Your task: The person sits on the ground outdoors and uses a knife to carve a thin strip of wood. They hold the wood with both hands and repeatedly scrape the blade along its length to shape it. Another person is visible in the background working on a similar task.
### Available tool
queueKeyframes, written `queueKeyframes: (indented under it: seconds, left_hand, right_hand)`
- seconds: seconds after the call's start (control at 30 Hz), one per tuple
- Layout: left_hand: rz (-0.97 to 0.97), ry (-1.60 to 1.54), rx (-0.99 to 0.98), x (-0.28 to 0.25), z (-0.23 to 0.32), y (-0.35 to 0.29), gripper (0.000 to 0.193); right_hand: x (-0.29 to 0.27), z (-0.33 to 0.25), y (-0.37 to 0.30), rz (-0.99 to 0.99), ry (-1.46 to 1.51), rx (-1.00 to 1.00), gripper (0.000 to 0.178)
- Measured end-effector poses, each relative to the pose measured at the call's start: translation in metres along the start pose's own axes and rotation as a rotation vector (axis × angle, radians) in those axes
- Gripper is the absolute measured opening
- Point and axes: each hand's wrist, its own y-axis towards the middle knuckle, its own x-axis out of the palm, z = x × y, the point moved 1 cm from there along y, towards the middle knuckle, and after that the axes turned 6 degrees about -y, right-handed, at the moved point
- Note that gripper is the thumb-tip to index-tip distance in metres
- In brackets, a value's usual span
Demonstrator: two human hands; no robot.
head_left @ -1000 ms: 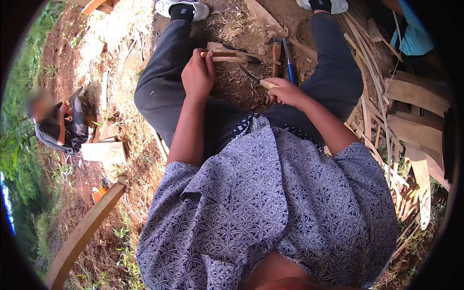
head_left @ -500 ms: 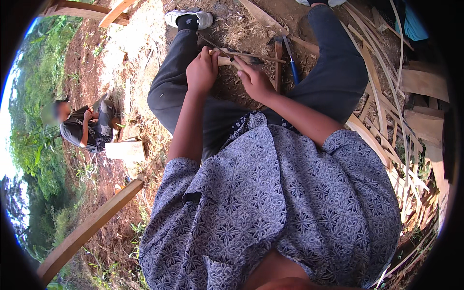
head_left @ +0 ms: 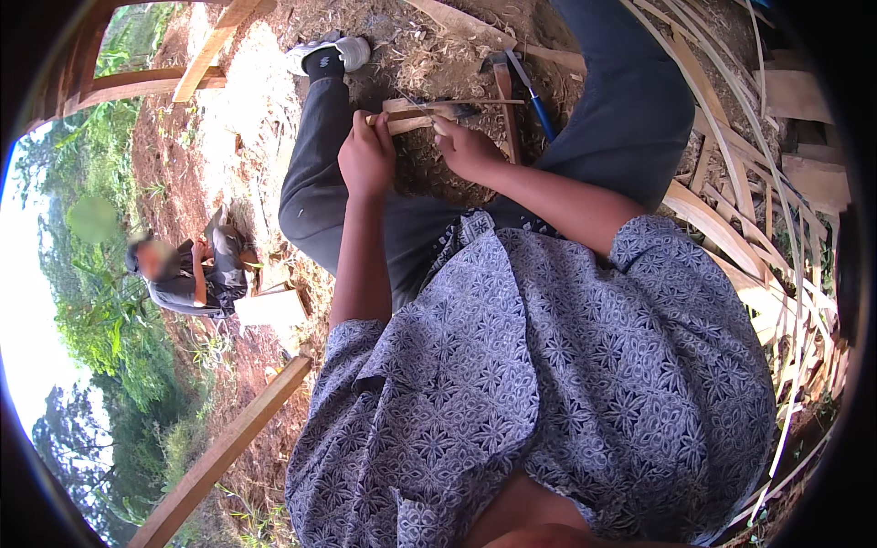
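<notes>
Wooden strip (head_left: 484, 101) points right, crosswise (hands (head_left: 367, 157) (head_left: 470, 152) clenched: left holds it, right a knife (head_left: 440, 129)).

Over on the left, another person in dark clothes (head_left: 196, 290) sits on the reddish ground (head_left: 169, 146), a pale board (head_left: 274, 309) near them. I see a squared beam (head_left: 227, 452) running slantwise below, and green trees (head_left: 137, 352) beyond the ground's left edge. Toward the ground's far edge, curly shavings (head_left: 429, 62) lie scattered; a wooden-handled hammer (head_left: 508, 108) sits just beside a blue-handled tool (head_left: 542, 114). Long wood strips (head_left: 717, 226) lie heaped along the right edge, near broad boards (head_left: 799, 96).
</notes>
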Motion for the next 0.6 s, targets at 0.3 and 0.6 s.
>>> queueKeyframes:
  seconds: [0.3,0.6]
  left_hand:
    - [0.022,-0.007,0.007,0.001,-0.006,0.011,0.025]
    - [0.017,-0.075,-0.004,0.003,-0.003,0.005,0.024]
  right_hand:
    - [-0.003,-0.001,-0.002,-0.107,-0.064,0.115,0.054]
    - [-0.026,-0.018,-0.004,-0.137,-0.007,0.052,0.05]
